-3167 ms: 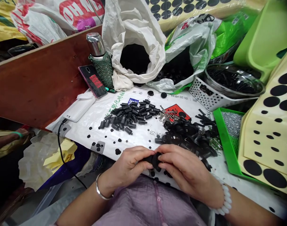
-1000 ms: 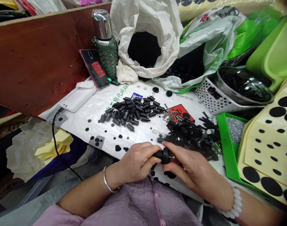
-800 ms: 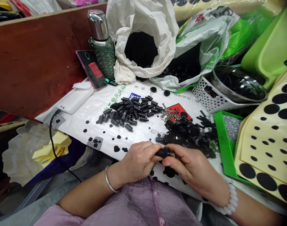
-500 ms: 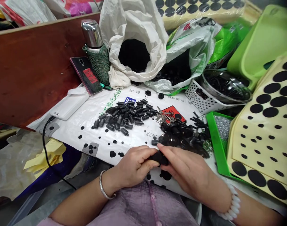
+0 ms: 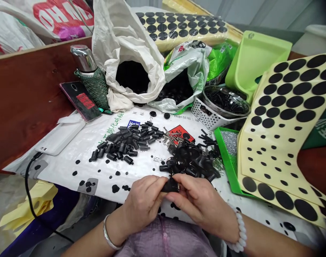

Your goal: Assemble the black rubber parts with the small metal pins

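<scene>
Both hands meet near the table's front edge around one small black part (image 5: 170, 185). My left hand (image 5: 145, 200) is closed on its left side, thumb and forefinger pressed on it. My right hand (image 5: 202, 201) pinches it from the right, and a small shiny piece shows by those fingertips. Just beyond the hands is a pile of dark rounded parts (image 5: 189, 157), with thin metal pieces (image 5: 169, 137) at its upper left. Short black cylinders (image 5: 128, 139) lie heaped farther left on the white printed sheet (image 5: 63, 142).
Behind stand a white cloth bag (image 5: 154, 82), a plastic bag (image 5: 200, 67), a steel bowl (image 5: 227, 101) and a netted flask (image 5: 94, 85). A phone (image 5: 81, 101) leans at left. On the right are a green tray (image 5: 228, 171) and yellow sheets of black discs (image 5: 286, 142).
The view has shifted, so the table things appear farther left. My right hand's fingers have changed their hold, with the thumb now below the black part.
</scene>
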Demonstrator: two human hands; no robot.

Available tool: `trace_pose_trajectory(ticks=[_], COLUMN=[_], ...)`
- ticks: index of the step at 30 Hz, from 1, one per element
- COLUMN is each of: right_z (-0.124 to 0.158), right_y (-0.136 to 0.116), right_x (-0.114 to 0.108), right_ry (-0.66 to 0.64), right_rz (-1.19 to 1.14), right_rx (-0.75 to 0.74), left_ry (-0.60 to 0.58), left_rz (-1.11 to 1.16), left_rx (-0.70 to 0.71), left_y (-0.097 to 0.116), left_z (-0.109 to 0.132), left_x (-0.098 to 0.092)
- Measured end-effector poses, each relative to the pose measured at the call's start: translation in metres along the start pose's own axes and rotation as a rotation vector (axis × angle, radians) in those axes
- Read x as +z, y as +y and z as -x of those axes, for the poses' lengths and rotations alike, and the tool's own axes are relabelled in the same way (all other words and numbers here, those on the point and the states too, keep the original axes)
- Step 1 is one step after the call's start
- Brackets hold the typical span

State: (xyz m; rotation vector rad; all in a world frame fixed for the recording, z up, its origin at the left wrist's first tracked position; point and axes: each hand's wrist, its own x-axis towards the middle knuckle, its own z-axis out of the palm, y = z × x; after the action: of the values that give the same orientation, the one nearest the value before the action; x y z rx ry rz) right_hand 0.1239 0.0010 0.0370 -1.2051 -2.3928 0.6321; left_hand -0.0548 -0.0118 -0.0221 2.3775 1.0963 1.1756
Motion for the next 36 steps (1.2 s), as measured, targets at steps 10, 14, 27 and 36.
trace_pose_trajectory(ticks=[10, 14, 27, 36], right_z=[-0.013, -0.025, -0.122, -0.142], right_y=[0.000, 0.013, 0.110, 0.132], right_x=[0.006, -0.014, -0.052, -0.032], right_ry=[-0.148, -0.024, -0.233, -0.439], right_rz=[-0.349, -0.177, 0.525, 0.620], right_rx=[0.296, 0.239, 0.314, 0.295], left_ry=[0.077, 0.079, -0.057, 0.008], left_rz=[-0.215, -0.394, -0.186, -0.148], left_rx=[-0.032, -0.192, -0.218, -0.282], left_y=[-0.016, -0.039, -0.046, -0.049], left_z=[-0.005, -0.015, -0.020, -0.017], left_x=[-0.003, -0.003, 0.013, 0.013])
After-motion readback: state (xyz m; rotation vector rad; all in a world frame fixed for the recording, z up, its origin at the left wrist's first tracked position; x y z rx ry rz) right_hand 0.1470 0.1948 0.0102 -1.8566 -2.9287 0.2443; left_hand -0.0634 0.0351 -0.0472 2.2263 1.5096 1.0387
